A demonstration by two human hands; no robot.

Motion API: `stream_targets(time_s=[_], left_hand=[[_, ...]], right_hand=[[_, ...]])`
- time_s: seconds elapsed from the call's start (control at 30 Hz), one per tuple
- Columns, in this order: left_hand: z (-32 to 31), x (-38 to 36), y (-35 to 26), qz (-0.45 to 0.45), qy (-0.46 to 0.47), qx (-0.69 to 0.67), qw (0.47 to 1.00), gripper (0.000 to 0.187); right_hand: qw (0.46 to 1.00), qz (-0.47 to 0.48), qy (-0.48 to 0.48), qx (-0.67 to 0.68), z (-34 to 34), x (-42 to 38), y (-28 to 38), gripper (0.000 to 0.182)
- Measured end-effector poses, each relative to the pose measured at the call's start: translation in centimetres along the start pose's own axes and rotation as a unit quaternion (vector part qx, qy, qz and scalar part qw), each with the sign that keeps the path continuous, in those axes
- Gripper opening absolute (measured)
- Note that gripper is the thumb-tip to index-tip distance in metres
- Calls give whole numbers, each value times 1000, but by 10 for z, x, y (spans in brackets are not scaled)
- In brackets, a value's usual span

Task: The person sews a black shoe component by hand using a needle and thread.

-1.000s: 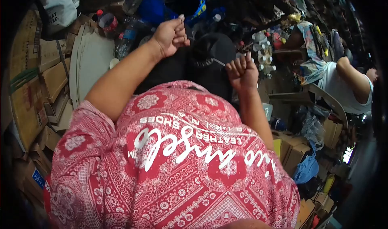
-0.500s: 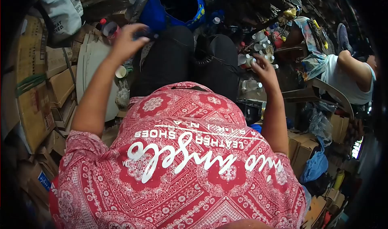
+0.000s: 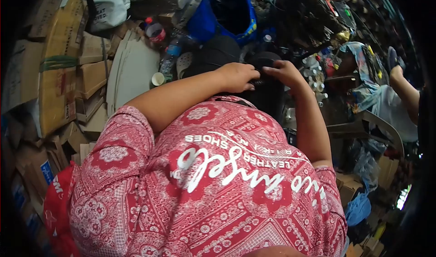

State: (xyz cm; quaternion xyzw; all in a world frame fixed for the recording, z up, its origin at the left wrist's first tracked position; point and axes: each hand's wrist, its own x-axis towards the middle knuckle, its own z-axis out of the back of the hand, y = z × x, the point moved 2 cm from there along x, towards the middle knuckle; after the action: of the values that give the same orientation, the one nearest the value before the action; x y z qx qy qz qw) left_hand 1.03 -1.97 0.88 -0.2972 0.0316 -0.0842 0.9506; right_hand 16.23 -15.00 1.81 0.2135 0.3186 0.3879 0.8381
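Both hands are close together over my lap, above the dark trousers (image 3: 218, 53). My left hand (image 3: 238, 77) has its fingers curled downward, closed around something dark that I cannot make out. Facing it, my right hand (image 3: 286, 73) is bent with thumb and fingers drawn together at a dark item between the hands. The black trousers behind make that item hard to separate. Beyond my knees stands an open blue bag (image 3: 197, 23) with a dark inside.
At left are flattened cardboard boxes (image 3: 59, 71), a pale curved panel (image 3: 131, 71), a cup (image 3: 158, 78) and a blue-labelled bottle (image 3: 170, 55). Small clear bottles (image 3: 313, 73) cluster at right, near a chair (image 3: 377, 121) and another person's leg (image 3: 404, 87).
My left hand has come from the left side, where it held a small dark object, to my lap. The right hand has moved inward from the small bottles. The view has shifted.
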Motion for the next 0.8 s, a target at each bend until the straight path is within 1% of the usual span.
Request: stream_targets(time_s=[0.07, 0.13, 0.17, 0.3, 0.37, 0.4, 0.47, 0.5, 0.53, 0.6, 0.63, 0.67, 0.73, 0.77, 0.8], left_hand=[[-1, -2, -1, 7, 2, 6, 1000, 33], [-1, -6, -3, -2, -11, 5, 1000, 31], [-4, -9, -3, -7, -36, 7, 999, 29], [0, -11, -10, 14, -47, 1, 999, 29], [4, -12, -10, -4, -43, 9, 999, 26], [4, -13, -11, -5, -47, 0, 999, 26], [6, -15, -12, 8, -63, -21, 998, 23], [7, -14, -15, 16, -61, -22, 998, 22], [8, -16, -18, 13, -63, -24, 998, 22], [9, -22, -23, 60, -53, -9, 997, 25], [8, -25, -23, 58, -52, -7, 997, 25], [6, -30, -21, 70, -63, -5, 996, 25], [9, -36, -17, 80, -69, 0, 994, 26], [13, -39, -14, 89, -69, -7, 994, 27], [17, -41, -11, 96, -68, -13, 993, 27]], right_hand=[[992, -51, -46, 104, -5, -11, -4, 43], [991, -36, -41, 120, -6, -17, 3, 42], [990, -28, -44, 132, -5, -19, 7, 41], [995, -41, -10, 89, -2, -23, 16, 38], [995, -21, 0, 94, -1, -24, 17, 38], [996, -27, 3, 87, -2, -25, 17, 38], [980, 21, 20, 195, -5, -20, 16, 38], [980, 26, 50, 192, -4, -13, 11, 39], [980, 23, 48, 190, -4, -5, 6, 39], [985, 17, 96, 139, -10, 8, 3, 41], [988, 24, 108, 106, -11, 13, 6, 46], [988, 26, 105, 108, -16, 15, 9, 46], [990, 63, 27, 123, -23, 12, 21, 51], [989, 53, 37, 135, -31, 23, 10, 53], [988, 52, 33, 141, -30, 16, 19, 53]])
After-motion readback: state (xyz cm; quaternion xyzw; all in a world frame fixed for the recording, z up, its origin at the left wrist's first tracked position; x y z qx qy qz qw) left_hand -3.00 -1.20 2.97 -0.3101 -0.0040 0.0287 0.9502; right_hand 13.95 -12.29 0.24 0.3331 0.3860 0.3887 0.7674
